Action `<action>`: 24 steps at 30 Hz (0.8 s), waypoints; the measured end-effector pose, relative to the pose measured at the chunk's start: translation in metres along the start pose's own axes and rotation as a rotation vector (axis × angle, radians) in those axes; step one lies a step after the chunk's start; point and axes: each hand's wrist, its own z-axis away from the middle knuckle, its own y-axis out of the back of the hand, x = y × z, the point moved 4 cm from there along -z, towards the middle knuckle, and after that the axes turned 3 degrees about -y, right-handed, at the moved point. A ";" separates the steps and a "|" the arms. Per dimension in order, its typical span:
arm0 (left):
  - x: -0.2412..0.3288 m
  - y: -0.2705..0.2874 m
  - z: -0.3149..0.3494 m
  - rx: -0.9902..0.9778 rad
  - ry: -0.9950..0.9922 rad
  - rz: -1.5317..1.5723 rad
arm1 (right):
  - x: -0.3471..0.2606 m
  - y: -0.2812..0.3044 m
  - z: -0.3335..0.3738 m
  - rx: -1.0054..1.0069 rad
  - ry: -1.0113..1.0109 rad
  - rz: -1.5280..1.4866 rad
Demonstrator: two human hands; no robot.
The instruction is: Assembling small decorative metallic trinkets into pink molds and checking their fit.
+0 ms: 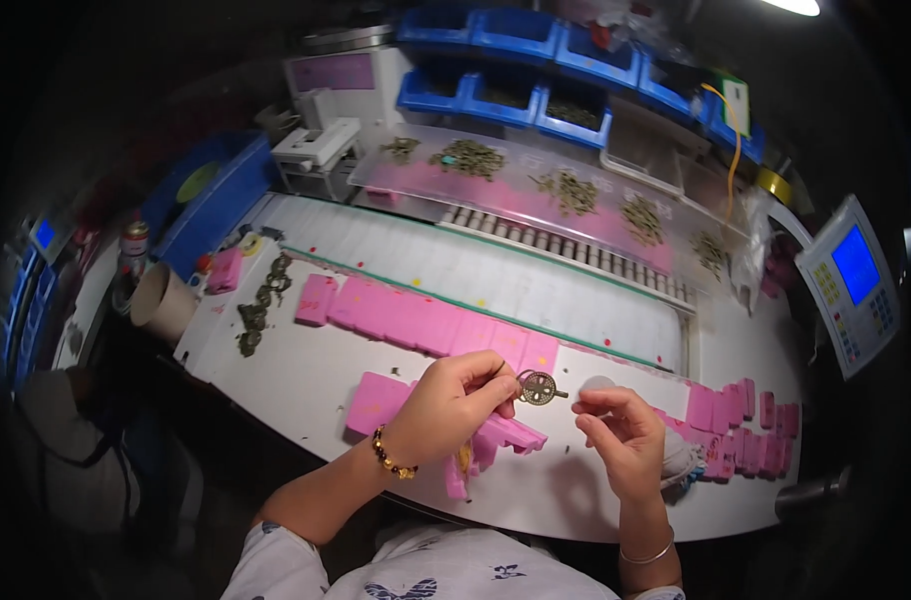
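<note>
Your white patterned shirt (pixel 446 572) is filling the lower edge, nearest the camera. Above it, your left hand (pixel 454 402) is pinching a round, pierced metal piece (pixel 539 388) by its left side between thumb and forefinger, raising it over the white worktable (pixel 306 388). Your right hand (pixel 624 440) is hovering just beside the piece's short stem, its thumb and fingertips standing apart. Below your left hand, a notched pink block (pixel 511 434) is showing; whether your other fingers are touching it, you cannot tell. Beyond, a row of pink blocks (pixel 416 315) is lying along the green-edged conveyor (pixel 496 277), while dark metal parts (pixel 254 318) are sitting in a clump to the left.
</note>
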 end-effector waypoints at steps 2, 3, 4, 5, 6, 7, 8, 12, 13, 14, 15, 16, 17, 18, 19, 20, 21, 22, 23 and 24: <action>0.003 0.014 0.005 0.037 0.002 -0.020 | 0.000 -0.006 -0.002 -0.028 -0.003 0.016; 0.005 0.022 0.008 0.048 0.008 -0.036 | 0.000 -0.010 -0.003 -0.031 -0.011 0.037; 0.005 0.032 0.011 0.076 0.005 -0.045 | -0.002 -0.015 -0.005 -0.030 0.011 0.035; 0.003 0.042 0.014 0.046 0.059 -0.024 | -0.003 -0.019 -0.005 -0.057 0.018 0.025; 0.000 0.054 0.017 0.022 0.111 -0.004 | -0.002 -0.019 -0.005 -0.043 0.032 0.071; -0.001 0.071 0.021 0.063 0.107 -0.016 | -0.003 -0.020 -0.006 -0.035 0.047 0.113; -0.006 0.089 0.025 0.075 0.132 0.026 | -0.005 -0.021 -0.006 -0.031 0.055 0.100; 0.001 0.196 0.029 0.451 0.080 0.134 | 0.006 -0.008 -0.004 -0.013 0.054 0.154; -0.012 0.259 0.036 0.518 -0.054 0.347 | 0.005 -0.010 -0.004 -0.040 0.068 0.140; 0.011 0.283 0.040 0.752 -0.181 0.491 | 0.008 -0.008 -0.005 -0.033 0.058 0.139; 0.029 0.336 0.060 0.689 -0.369 0.379 | 0.007 -0.012 -0.003 -0.056 0.060 0.119; 0.038 0.372 0.080 0.838 -0.346 0.289 | 0.007 -0.015 -0.001 -0.070 0.067 0.112; 0.063 0.357 0.076 1.103 -0.448 0.412 | 0.010 -0.016 -0.002 -0.070 0.062 0.110; 0.064 0.354 0.069 1.095 -0.379 0.372 | 0.010 -0.018 -0.004 -0.074 0.063 0.106; 0.064 0.350 0.064 1.086 -0.312 0.332 | 0.008 -0.019 -0.005 -0.073 0.070 0.107; 0.060 0.339 0.053 0.978 -0.227 0.281 | 0.005 -0.022 -0.005 -0.089 0.071 0.111; 0.048 0.321 0.039 0.862 -0.204 0.305 | 0.004 -0.024 -0.002 -0.104 0.063 0.118; 0.043 0.284 0.025 0.847 -0.147 0.308 | 0.004 -0.025 -0.001 -0.100 0.081 0.135; 0.029 0.251 0.009 0.778 -0.129 0.425 | 0.002 -0.026 0.000 -0.093 0.077 0.142; 0.017 0.218 -0.003 0.624 -0.025 0.543 | -0.006 -0.029 0.002 -0.112 0.150 0.206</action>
